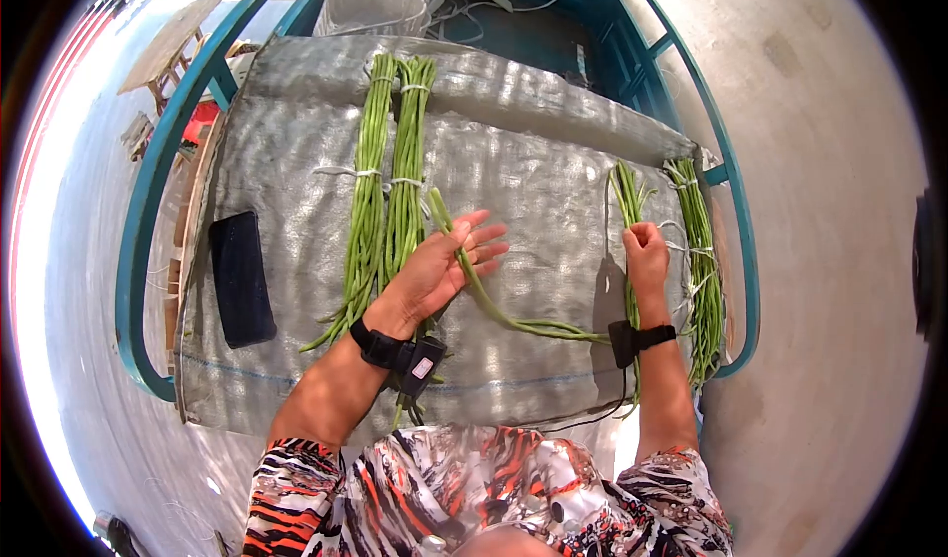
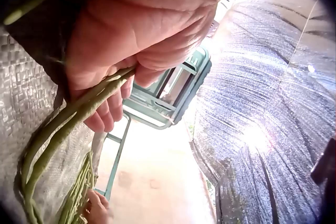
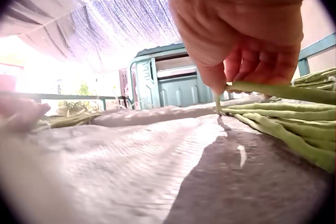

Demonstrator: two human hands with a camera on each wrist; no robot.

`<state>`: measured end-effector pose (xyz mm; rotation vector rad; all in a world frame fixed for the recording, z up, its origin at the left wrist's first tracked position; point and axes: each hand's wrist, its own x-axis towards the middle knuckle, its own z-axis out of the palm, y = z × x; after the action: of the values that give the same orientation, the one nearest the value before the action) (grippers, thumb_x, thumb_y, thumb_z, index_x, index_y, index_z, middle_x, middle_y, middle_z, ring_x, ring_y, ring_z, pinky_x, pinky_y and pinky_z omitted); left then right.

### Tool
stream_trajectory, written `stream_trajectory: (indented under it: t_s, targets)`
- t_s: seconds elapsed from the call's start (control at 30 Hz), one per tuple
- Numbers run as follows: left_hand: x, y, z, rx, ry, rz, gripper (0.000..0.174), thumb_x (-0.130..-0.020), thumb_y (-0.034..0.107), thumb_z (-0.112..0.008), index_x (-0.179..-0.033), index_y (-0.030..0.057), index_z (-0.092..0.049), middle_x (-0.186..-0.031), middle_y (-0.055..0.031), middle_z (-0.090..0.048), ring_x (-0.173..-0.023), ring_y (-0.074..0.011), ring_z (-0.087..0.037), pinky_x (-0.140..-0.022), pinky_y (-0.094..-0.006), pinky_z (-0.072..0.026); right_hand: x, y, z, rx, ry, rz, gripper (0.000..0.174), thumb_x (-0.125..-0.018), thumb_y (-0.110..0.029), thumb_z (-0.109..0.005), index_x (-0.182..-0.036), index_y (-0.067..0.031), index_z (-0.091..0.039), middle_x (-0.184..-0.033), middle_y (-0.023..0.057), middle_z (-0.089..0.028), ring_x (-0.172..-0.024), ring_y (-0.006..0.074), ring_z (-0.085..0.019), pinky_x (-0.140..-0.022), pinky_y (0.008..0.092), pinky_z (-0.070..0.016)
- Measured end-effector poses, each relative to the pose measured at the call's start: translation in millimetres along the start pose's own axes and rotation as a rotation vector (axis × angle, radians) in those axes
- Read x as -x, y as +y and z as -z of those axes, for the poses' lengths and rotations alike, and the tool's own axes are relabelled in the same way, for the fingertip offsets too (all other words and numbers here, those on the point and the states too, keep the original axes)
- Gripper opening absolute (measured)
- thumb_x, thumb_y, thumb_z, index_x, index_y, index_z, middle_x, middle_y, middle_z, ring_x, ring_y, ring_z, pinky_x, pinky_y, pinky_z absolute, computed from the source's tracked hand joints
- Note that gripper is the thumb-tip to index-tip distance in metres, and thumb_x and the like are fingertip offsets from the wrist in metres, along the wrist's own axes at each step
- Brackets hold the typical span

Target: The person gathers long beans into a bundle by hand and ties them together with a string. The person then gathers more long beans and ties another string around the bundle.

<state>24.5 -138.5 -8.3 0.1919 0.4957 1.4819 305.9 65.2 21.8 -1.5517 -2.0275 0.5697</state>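
To your right spreads a pale concrete floor (image 1: 820,211), marked by a darker patch; teal metal rails (image 1: 748,251) run along both sides of you, and a teal metal panel (image 3: 178,91) stands at the far end; past the left rail you have a wooden table (image 1: 170,48); above you hangs a wrinkled, silvery sheet (image 2: 262,77), bright with glare; harsh daylight washes out your left.

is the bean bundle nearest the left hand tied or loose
Tied: in the head view, white ties cross the bundle near its top and partway down, beyond the left hand.
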Motion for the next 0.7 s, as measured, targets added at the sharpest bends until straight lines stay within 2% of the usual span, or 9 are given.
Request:
stream_trajectory:
  t_s: [0.03,0.07,0.13,0.2,0.3,0.4,0.53,0.63,0.7]
  targets:
    - [0,0,0,0.001,-0.004,-0.001,0.055,-0.099,0.028,-0.048,-0.143,0.0009,-0.028,-0.136,-0.0188,-0.046,-0.119,-0.0292,-0.052,-0.097,-0.0385,-0.0480,10,-16,-7,-0.080,0.023,-0.013,0.018,-0.084,-0.015,-0.067,-0.094,-0.0011,-0.062,-0.080,0.0037,-0.065,-0.070,0.0104,-0.058,-0.064,0.0253,-0.0466]
    - [-1,-1,2,0.010,-0.010,0.001,0.055,-0.099,0.028,-0.048,-0.143,0.0009,-0.028,-0.136,-0.0188,-0.046,-0.120,-0.0291,-0.052,-0.098,-0.0385,-0.0480,22,-30,-13,-0.285,-0.049,-0.048,0.015,-0.086,-0.012,-0.066,-0.095,-0.0018,-0.062,-0.079,0.0007,-0.063,-0.071,0.0074,-0.056,-0.064,0.0238,-0.0455]
    - [-2,-3,5,0.023,-0.026,0.011,0.056,-0.099,0.029,-0.048,-0.143,0.0010,-0.028,-0.137,-0.0189,-0.045,-0.121,-0.0289,-0.052,-0.098,-0.0385,-0.0478,55,-71,-19,-0.544,-0.220,-0.014,0.013,-0.086,-0.009,-0.066,-0.095,-0.0016,-0.062,-0.080,-0.0012,-0.062,-0.072,0.0047,-0.054,-0.064,0.0218,-0.0445]
    - [-2,-3,4,0.014,-0.018,-0.004,0.059,-0.098,0.031,-0.050,-0.144,0.0011,-0.027,-0.138,-0.0191,-0.045,-0.122,-0.0289,-0.051,-0.099,-0.0390,-0.0462,84,-96,-32,-0.608,-0.329,-0.060,0.011,-0.086,-0.008,-0.066,-0.095,-0.0022,-0.062,-0.080,-0.0023,-0.060,-0.071,0.0035,-0.054,-0.064,0.0210,-0.0443]
    - [0,-1,0,-0.009,-0.039,-0.047,0.064,-0.097,0.033,-0.051,-0.146,0.0015,-0.024,-0.139,-0.0196,-0.044,-0.123,-0.0294,-0.050,-0.103,-0.0405,-0.0428,117,-105,-47,-0.504,-0.423,-0.005,0.012,-0.086,-0.008,-0.066,-0.096,-0.0024,-0.063,-0.078,-0.0018,-0.059,-0.069,0.0045,-0.054,-0.063,0.0216,-0.0448]
    - [2,2,-3,-0.013,-0.089,-0.038,0.064,-0.097,0.034,-0.051,-0.146,0.0010,-0.024,-0.139,-0.0199,-0.043,-0.124,-0.0296,-0.049,-0.104,-0.0417,-0.0415,132,-106,-54,-0.461,-0.391,0.059,0.013,-0.085,-0.008,-0.067,-0.097,-0.0030,-0.063,-0.076,-0.0009,-0.059,-0.066,0.0053,-0.054,-0.062,0.0223,-0.0453]
    - [2,2,-5,-0.031,-0.099,-0.071,0.063,-0.097,0.033,-0.051,-0.146,0.0030,-0.024,-0.130,-0.0190,-0.052,-0.120,-0.0301,-0.052,-0.105,-0.0431,-0.0408,137,-98,-59,-0.395,-0.367,0.176,0.015,-0.085,-0.008,-0.066,-0.098,-0.0022,-0.064,-0.080,0.0042,-0.060,-0.068,0.0097,-0.056,-0.063,0.0253,-0.0461]
    - [2,0,-6,-0.022,-0.064,-0.088,0.054,-0.098,0.032,-0.050,-0.141,0.0035,-0.035,-0.123,-0.0175,-0.057,-0.116,-0.0304,-0.055,-0.104,-0.0440,-0.0420,140,-103,-56,-0.397,-0.349,0.221,0.014,-0.085,-0.009,-0.065,-0.098,-0.0021,-0.065,-0.082,0.0065,-0.059,-0.068,0.0121,-0.056,-0.063,0.0268,-0.0463]
    - [0,-2,-3,-0.012,-0.062,-0.076,0.044,-0.098,0.031,-0.050,-0.131,0.0030,-0.044,-0.118,-0.0161,-0.060,-0.115,-0.0308,-0.056,-0.103,-0.0449,-0.0429,142,-103,-56,-0.403,-0.348,0.188,0.014,-0.085,-0.009,-0.064,-0.098,-0.0024,-0.065,-0.081,0.0072,-0.059,-0.068,0.0131,-0.056,-0.063,0.0271,-0.0463]
